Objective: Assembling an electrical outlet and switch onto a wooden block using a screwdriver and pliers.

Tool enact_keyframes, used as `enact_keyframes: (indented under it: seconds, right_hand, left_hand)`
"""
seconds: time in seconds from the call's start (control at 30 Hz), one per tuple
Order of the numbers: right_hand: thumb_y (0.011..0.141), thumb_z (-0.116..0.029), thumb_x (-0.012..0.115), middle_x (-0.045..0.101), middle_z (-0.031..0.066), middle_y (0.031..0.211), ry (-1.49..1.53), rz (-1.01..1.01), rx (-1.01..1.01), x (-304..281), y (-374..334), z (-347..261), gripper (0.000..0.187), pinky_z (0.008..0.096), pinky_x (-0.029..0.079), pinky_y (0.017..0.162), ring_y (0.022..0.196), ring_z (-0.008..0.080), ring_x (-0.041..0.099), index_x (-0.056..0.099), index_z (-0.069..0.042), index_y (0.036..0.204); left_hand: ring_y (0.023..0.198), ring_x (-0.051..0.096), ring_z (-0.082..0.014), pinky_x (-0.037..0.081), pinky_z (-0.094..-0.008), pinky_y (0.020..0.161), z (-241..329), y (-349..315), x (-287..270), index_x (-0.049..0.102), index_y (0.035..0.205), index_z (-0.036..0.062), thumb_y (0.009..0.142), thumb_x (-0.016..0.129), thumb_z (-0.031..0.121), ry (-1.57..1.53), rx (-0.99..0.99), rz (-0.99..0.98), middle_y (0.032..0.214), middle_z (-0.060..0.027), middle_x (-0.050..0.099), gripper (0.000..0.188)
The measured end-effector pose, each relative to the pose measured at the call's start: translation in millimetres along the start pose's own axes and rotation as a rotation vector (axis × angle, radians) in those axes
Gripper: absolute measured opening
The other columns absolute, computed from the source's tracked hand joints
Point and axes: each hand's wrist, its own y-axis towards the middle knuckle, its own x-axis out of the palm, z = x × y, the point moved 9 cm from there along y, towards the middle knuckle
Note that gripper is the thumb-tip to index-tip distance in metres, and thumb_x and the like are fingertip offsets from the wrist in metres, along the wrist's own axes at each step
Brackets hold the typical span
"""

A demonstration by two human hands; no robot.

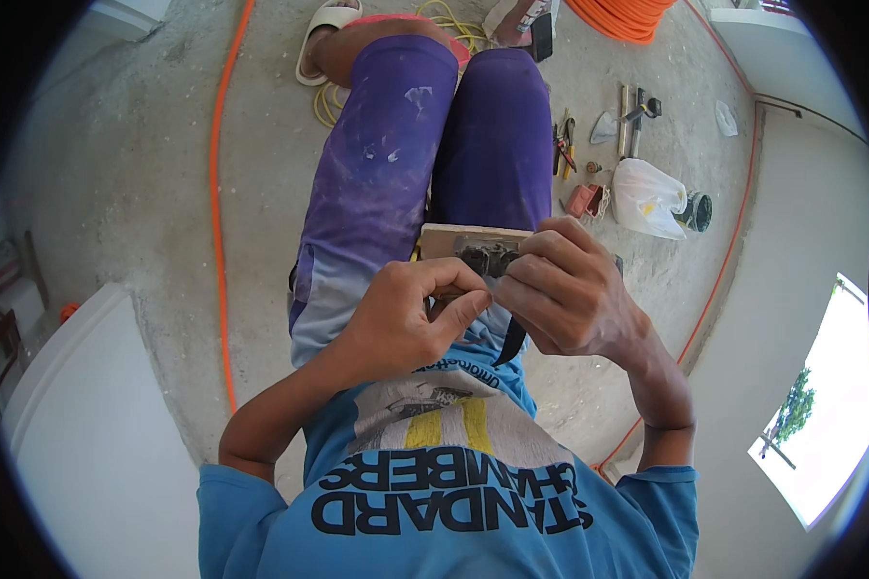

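I look down my own front: blue shirt, purple shorts, a sandalled foot on bare concrete. My right hand (570, 289) grips a small wooden-handled tool (465, 241) with a dark metal part near its middle; a dark strip hangs below the hand. My left hand (410, 318) is curled with thumb and fingertips pinched at the tool's near edge, touching it. What the fingers pinch is hidden.
Hand tools (628, 116), pliers (562, 145) and a white plastic bag (647, 198) lie on the floor at the right. An orange conduit (217, 212) runs along the left; coiled orange conduit (623, 14) and yellow cable (454, 24) lie at the top. White walls stand on both sides.
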Motion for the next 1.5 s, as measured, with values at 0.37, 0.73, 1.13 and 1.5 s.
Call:
enact_keyframes:
  seconds: [0.37, 0.73, 1.13, 1.5]
  right_hand:
    - [0.087, -0.011, 0.069, 0.065, 0.0101, 0.091, 0.205, 0.057, 0.277, -10.9, -20.3, 27.7, 0.023, 0.0403, 0.051, 0.073, 0.082, 0.0273, 0.063, 0.063, -0.004, 0.108]
    - [0.081, -0.012, 0.071, 0.054, 0.002, 0.078, 0.093, 0.01, 0.04, 19.7, -18.8, -20.8, 0.009, 0.0347, 0.043, 0.061, 0.071, 0.0176, 0.05, 0.064, -0.008, 0.082]
    - [0.099, -0.021, 0.064, 0.065, 0.0054, 0.098, -0.047, 0.194, 0.083, -5.2, -28.0, -12.7, 0.039, 0.0353, 0.054, 0.075, 0.091, 0.0191, 0.065, 0.058, -0.008, 0.135]
    - [0.09, -0.02, 0.067, 0.05, -0.0007, 0.069, 0.294, 0.043, 0.155, 20.2, -8.1, -11.6, 0.013, 0.0362, 0.034, 0.067, 0.067, 0.0138, 0.048, 0.06, -0.009, 0.086]
  left_hand:
    - [0.062, 0.058, -0.0078, 0.045, -0.0269, 0.057, 3.4, -2.8, -8.2, 0.072, 0.094, 0.0001, 0.096, 0.069, 0.017, 0.04, -0.015, -0.03, 0.074, -0.0039, 0.069, 0.017]
    - [0.059, 0.06, -0.0189, 0.046, -0.0324, 0.058, 27.0, -5.8, 6.1, 0.071, 0.087, 0.0031, 0.09, 0.074, 0.012, 0.356, 0.326, -0.138, 0.073, -0.0082, 0.068, 0.009]
    - [0.061, 0.053, -0.0057, 0.04, -0.0252, 0.054, 6.1, -12.7, -14.4, 0.071, 0.09, 0.0007, 0.096, 0.071, 0.015, 0.068, -0.067, -0.109, 0.072, -0.0021, 0.065, 0.016]
    - [0.065, 0.054, -0.0058, 0.041, -0.0255, 0.059, 44.5, -19.9, 2.8, 0.069, 0.09, 0.0032, 0.095, 0.072, 0.017, 0.538, 0.494, -0.164, 0.073, -0.0004, 0.064, 0.015]
